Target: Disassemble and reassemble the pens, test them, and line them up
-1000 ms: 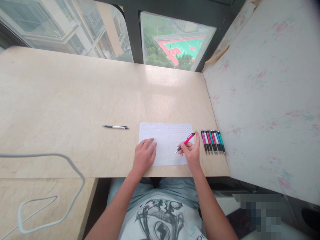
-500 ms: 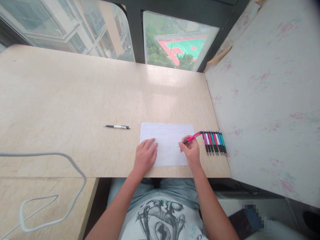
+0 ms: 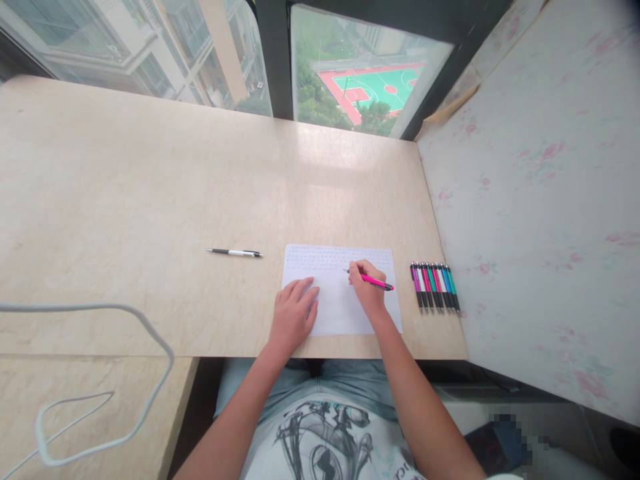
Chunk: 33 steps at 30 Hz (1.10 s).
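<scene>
A sheet of paper [image 3: 335, 303] lies near the table's front edge, with several rows of small handwriting along its top. My left hand [image 3: 294, 312] rests flat on the sheet's left side, fingers spread. In my right hand [image 3: 369, 287] is a pink pen [image 3: 375, 281] with a dark grip, held in a writing grasp. Its tip points left, just below the written rows; whether it touches the paper I cannot tell. A white and black pen [image 3: 235, 253] lies by itself left of the sheet.
Right of the paper, several coloured pens [image 3: 435, 287] lie side by side near the flowered wall [image 3: 540, 233]. A grey-white cable [image 3: 155, 337] loops over the left front of the table [image 3: 150, 193]. Windows stand along the table's back edge.
My right hand has moved up and left over the paper, and the pink pen has turned so its tip points left near the written rows. My left hand stays on the sheet.
</scene>
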### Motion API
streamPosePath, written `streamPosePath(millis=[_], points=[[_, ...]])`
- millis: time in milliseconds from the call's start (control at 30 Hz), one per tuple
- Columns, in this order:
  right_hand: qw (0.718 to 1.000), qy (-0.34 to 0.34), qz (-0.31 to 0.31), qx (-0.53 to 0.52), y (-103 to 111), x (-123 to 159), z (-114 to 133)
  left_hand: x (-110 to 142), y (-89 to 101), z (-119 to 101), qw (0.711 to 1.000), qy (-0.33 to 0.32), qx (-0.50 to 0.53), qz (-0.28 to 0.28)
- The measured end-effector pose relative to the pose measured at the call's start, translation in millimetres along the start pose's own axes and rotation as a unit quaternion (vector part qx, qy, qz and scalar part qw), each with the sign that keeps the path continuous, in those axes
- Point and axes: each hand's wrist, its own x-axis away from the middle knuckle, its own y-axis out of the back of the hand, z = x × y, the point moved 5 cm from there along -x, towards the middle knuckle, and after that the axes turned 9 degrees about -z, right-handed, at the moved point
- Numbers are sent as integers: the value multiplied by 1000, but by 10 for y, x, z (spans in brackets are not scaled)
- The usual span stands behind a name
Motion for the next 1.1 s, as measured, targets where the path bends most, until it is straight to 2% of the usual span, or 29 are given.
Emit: streamPosePath(millis=[100,233,733,1100], points=[[998,38,-26,34,-54,-3,-15,0,-4,5,1000,2,0,5],[998,57,-17,38,-113,27,-45,3,-8,7,1000,3,3,9],[995,70,-21,67,-114,42,-19,5,-13,12,1000,7,11,10],[997,38,-49,55,-66,25,-36,2,-11,8,1000,11,12,13]])
